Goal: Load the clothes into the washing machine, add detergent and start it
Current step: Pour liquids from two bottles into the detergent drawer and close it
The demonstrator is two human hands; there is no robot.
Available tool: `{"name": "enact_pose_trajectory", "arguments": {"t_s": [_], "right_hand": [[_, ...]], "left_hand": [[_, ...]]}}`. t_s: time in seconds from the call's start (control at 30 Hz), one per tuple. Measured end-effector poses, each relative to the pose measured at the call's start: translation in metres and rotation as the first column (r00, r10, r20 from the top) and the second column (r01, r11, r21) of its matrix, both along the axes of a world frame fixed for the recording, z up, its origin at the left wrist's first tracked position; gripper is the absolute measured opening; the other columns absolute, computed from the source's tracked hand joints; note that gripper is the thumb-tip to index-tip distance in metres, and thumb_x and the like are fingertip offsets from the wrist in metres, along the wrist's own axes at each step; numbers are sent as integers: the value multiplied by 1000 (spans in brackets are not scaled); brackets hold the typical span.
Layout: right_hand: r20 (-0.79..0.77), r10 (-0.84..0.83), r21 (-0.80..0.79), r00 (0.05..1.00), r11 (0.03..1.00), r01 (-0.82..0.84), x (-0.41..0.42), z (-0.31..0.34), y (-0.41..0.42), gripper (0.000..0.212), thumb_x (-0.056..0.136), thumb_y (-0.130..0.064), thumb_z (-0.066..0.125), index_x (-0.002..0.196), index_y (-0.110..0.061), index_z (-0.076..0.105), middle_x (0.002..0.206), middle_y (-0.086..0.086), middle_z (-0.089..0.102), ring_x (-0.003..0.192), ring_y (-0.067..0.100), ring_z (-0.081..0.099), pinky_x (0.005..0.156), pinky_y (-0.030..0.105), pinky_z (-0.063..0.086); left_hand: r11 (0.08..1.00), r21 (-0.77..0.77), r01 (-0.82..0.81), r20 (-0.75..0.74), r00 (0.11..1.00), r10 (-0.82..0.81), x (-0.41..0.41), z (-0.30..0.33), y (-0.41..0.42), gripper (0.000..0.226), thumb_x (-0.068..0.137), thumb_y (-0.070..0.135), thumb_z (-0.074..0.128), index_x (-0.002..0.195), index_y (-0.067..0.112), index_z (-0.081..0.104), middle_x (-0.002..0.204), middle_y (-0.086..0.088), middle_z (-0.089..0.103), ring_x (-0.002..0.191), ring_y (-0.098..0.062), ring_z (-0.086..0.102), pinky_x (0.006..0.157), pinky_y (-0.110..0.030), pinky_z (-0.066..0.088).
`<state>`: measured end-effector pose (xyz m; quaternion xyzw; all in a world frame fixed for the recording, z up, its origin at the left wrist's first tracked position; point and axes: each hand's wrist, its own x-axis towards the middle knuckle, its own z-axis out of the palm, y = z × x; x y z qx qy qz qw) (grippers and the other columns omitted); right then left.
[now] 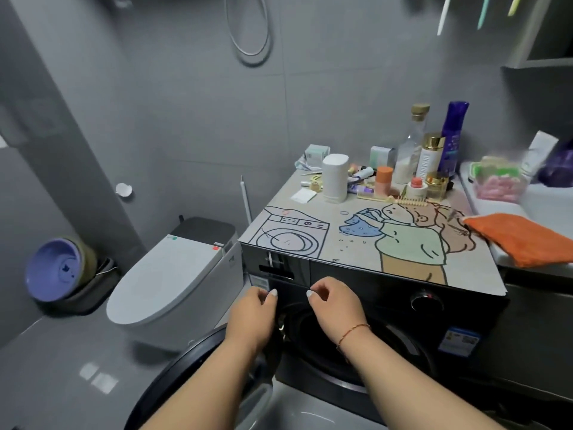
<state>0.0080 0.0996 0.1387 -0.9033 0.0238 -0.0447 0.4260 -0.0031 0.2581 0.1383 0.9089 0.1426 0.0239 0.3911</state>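
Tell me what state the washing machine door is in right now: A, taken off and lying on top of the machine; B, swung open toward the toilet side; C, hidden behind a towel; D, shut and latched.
B: the round door hangs open at lower left, leaving the dark drum opening of the washing machine exposed behind both hands.

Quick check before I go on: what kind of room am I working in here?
A home bathroom, most likely: a toilet beside the washing machine, a shower hose on the tiled wall, and toiletry bottles on the machine's top.
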Motion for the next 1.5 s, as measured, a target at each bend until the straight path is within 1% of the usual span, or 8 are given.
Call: {"name": "enact_pose_trajectory", "arguments": {"t_s": [0.13,0.33,0.53,0.7,1.0,1.13,1.33,1.5], "right_hand": [[8,-19,38,1000,999,19,33,8,6,11,88,-31,56,87,-22,63,91,-8,64,88,13,57,76,23,41],[27,-30,53,999,998,29,94,5,13,8,88,-30,56,89,-24,62,92,-8,65,86,12,61,76,24,46],[57,64,-97,996,994,-59,140,-15,26,32,90,-36,51,119,-23,58,119,-7,59,114,13,52,99,31,43],[-181,208,-390,961,882,-264,149,-36,33,61,97,-50,26,150,-21,19,160,-2,12,148,14,2,121,34,5],[-345,260,-459,902,792,-404,167,-41,31,87,74,-59,-11,151,-23,6,161,-1,-4,147,16,-11,121,39,1],[-366,269,-520,891,735,-436,169,-39,31,54,101,-35,13,151,-20,2,161,1,-6,148,20,-9,120,38,1],[-363,281,-535,888,717,-446,170,-28,29,57,97,0,24,150,-18,11,160,5,1,148,28,-3,119,43,11],[-382,261,-387,886,826,-410,169,-19,30,49,103,-11,19,151,-20,12,161,1,6,148,20,-2,119,36,4]], "left_hand": [[938,-345,-46,-29,999,38,34,-8,-3,28,96,42,49,85,17,59,83,1,64,77,-17,58,74,-37,50],[762,-637,-113,-158,987,15,101,-18,-11,39,100,41,40,67,20,40,63,2,38,53,-11,36,49,-22,32],[462,-803,-375,-380,921,87,150,-30,-12,56,94,56,45,126,10,47,119,-20,54,103,-31,58,94,-44,49],[207,-859,-468,-468,882,52,175,-47,-7,87,86,67,50,149,11,30,144,-30,37,125,-41,51,107,-50,42],[201,-899,-389,-404,914,-41,186,-67,-9,89,73,78,56,140,21,48,143,-15,49,126,-29,54,110,-44,40],[272,-872,-407,-426,905,-9,170,-76,-4,70,82,72,50,121,15,61,116,-9,67,98,-22,63,104,-37,44],[230,-873,-431,-444,896,-6,127,-71,13,49,88,63,51,112,21,62,100,-3,69,83,-18,64,100,-37,46],[150,-857,-492,-499,866,-8,93,-69,26,43,88,58,54,104,20,64,86,-4,69,74,-19,61,98,-38,46]]}}
